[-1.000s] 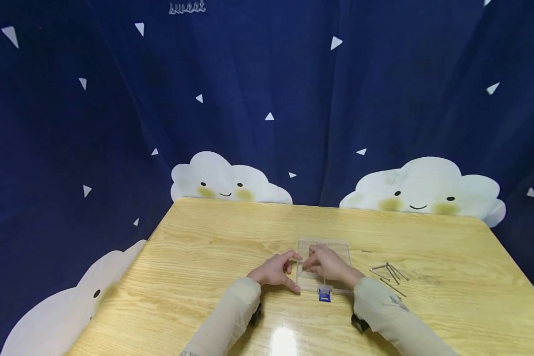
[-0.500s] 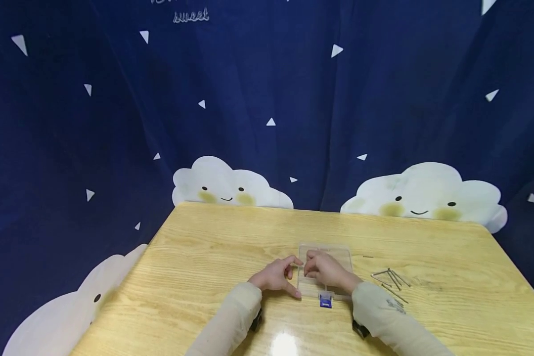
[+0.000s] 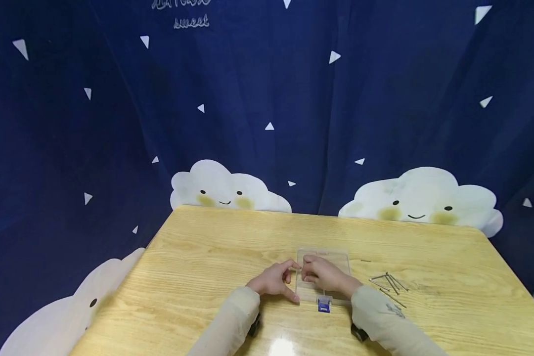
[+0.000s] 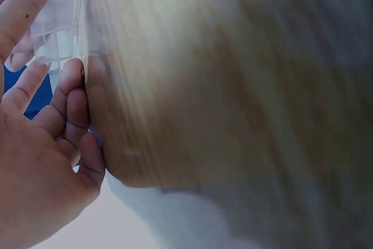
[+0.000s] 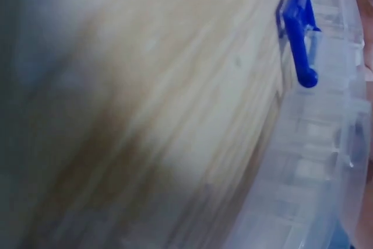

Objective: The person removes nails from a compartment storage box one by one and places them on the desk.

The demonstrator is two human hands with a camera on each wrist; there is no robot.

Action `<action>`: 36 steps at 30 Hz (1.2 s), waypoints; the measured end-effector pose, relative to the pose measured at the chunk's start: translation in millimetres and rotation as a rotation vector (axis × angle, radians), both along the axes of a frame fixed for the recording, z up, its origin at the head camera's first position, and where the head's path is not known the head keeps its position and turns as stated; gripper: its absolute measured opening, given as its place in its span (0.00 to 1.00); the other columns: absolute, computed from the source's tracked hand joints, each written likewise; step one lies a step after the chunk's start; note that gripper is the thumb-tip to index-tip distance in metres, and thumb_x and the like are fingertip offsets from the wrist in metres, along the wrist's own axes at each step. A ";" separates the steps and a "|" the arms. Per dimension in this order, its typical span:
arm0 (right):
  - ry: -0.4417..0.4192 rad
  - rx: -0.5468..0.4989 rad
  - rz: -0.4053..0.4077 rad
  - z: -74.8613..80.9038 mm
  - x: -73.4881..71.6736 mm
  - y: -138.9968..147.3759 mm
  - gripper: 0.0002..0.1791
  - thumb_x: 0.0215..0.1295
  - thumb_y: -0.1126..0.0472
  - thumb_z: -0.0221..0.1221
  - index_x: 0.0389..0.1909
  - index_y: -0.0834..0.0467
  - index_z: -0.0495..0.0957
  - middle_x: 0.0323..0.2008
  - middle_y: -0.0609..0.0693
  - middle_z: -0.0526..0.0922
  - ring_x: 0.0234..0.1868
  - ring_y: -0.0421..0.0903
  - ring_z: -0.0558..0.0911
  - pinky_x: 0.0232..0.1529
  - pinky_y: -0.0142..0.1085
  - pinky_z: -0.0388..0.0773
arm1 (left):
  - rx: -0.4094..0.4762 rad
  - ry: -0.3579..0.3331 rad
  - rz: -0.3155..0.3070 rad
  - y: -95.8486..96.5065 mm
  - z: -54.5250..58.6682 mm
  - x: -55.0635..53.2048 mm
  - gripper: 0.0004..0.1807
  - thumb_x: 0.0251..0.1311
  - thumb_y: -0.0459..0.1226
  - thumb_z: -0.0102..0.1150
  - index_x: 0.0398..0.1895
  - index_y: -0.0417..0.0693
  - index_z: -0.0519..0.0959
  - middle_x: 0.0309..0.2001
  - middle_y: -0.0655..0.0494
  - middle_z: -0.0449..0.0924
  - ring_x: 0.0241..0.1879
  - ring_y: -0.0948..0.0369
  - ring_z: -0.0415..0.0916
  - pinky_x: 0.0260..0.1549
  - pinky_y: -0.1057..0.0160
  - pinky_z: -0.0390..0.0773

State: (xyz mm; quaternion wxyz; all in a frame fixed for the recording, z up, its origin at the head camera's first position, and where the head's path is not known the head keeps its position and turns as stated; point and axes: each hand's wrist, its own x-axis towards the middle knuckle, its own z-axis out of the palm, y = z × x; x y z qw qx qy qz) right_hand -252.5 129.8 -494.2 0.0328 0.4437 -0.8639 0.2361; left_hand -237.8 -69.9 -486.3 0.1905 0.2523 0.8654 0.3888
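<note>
A clear plastic box (image 3: 339, 258) with inner dividers lies on the table, its blue latch (image 3: 324, 305) hanging at the front. My left hand (image 3: 272, 280) stays at the box's left side, index fingertip and thumb spread apart and touching its edge. In the left wrist view, the other fingers of that hand bend loosely beside the box. My right hand (image 3: 327, 276) reaches over the box from the right, fingers bent down toward its left part. Its fingertips are hidden, so I cannot tell whether they pinch something. The right wrist view shows the box wall (image 5: 291, 185) close up.
Several metal nails (image 3: 393, 283) lie in a loose pile on the wooden table (image 3: 213, 252) right of the box. One small thin piece (image 3: 365, 260) lies apart, behind them. A dark blue curtain (image 3: 267, 89) with clouds and triangles hangs behind the table.
The head view has tilted slightly, so everything sits lower in it. The right hand's fingers have shifted a little over the box's left part. The left hand and the nails stay put.
</note>
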 end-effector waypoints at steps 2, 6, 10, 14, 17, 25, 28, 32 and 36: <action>-0.017 -0.025 -0.006 3.2 1.4 0.4 0.06 0.55 0.66 0.62 0.22 0.54 0.78 0.25 0.40 0.65 0.26 0.35 0.64 0.31 0.30 0.65 | 0.003 -0.001 -0.005 -0.1 0.7 -0.4 0.33 0.35 0.36 0.76 0.49 0.54 0.71 0.26 0.49 0.70 0.22 0.66 0.61 0.25 0.70 0.62; -0.026 -0.066 -0.023 8.6 2.8 1.8 0.06 0.55 0.66 0.62 0.22 0.53 0.77 0.25 0.40 0.66 0.26 0.36 0.64 0.30 0.31 0.64 | 0.000 0.005 -0.010 -0.3 3.4 -1.6 0.34 0.36 0.37 0.76 0.50 0.52 0.70 0.26 0.51 0.70 0.22 0.66 0.61 0.25 0.70 0.62; -0.032 -0.077 -0.052 11.7 4.9 4.4 0.07 0.56 0.66 0.61 0.22 0.52 0.77 0.25 0.39 0.66 0.26 0.36 0.64 0.31 0.31 0.64 | -0.008 0.016 -0.008 -0.4 4.2 -1.4 0.34 0.35 0.37 0.76 0.50 0.51 0.70 0.25 0.51 0.69 0.22 0.66 0.61 0.25 0.70 0.62; -0.059 -0.087 -0.098 14.1 9.2 8.6 0.07 0.57 0.66 0.61 0.23 0.52 0.77 0.26 0.39 0.66 0.26 0.36 0.65 0.30 0.31 0.65 | -0.017 0.010 -0.001 -0.1 3.2 -0.4 0.34 0.35 0.37 0.76 0.50 0.51 0.70 0.25 0.51 0.69 0.22 0.66 0.60 0.25 0.70 0.62; -0.066 -0.096 -0.125 16.3 12.7 12.0 0.06 0.57 0.66 0.61 0.24 0.52 0.77 0.26 0.39 0.66 0.26 0.36 0.65 0.29 0.30 0.65 | -0.023 0.007 0.007 0.3 2.2 -0.1 0.34 0.35 0.37 0.76 0.50 0.51 0.70 0.25 0.51 0.69 0.22 0.66 0.60 0.25 0.70 0.62; -0.070 -0.113 -0.117 22.1 18.4 22.1 0.07 0.56 0.68 0.61 0.24 0.53 0.76 0.26 0.39 0.65 0.26 0.35 0.65 0.29 0.30 0.66 | -0.018 0.007 0.009 1.6 -2.5 -0.3 0.35 0.34 0.37 0.76 0.51 0.51 0.70 0.25 0.52 0.69 0.23 0.66 0.61 0.25 0.70 0.62; -0.072 -0.117 -0.114 24.7 20.0 26.7 0.07 0.56 0.68 0.61 0.24 0.54 0.76 0.25 0.39 0.65 0.25 0.35 0.64 0.28 0.30 0.66 | -0.009 0.003 0.012 1.6 -3.4 -0.2 0.35 0.34 0.37 0.76 0.51 0.51 0.70 0.25 0.53 0.69 0.23 0.66 0.61 0.26 0.69 0.63; -0.076 -0.122 -0.115 28.3 22.4 33.3 0.06 0.56 0.69 0.60 0.25 0.56 0.77 0.26 0.39 0.66 0.25 0.35 0.65 0.27 0.30 0.66 | -0.008 0.013 0.016 1.4 -4.4 -0.5 0.35 0.34 0.37 0.76 0.51 0.52 0.70 0.25 0.53 0.69 0.23 0.66 0.61 0.27 0.69 0.63; -0.062 -0.121 -0.121 31.6 24.7 40.1 0.07 0.56 0.69 0.61 0.24 0.55 0.77 0.26 0.39 0.67 0.25 0.36 0.66 0.28 0.30 0.66 | -0.006 0.019 0.013 1.4 -3.6 -0.4 0.36 0.34 0.37 0.77 0.51 0.51 0.70 0.25 0.52 0.69 0.23 0.66 0.61 0.27 0.69 0.63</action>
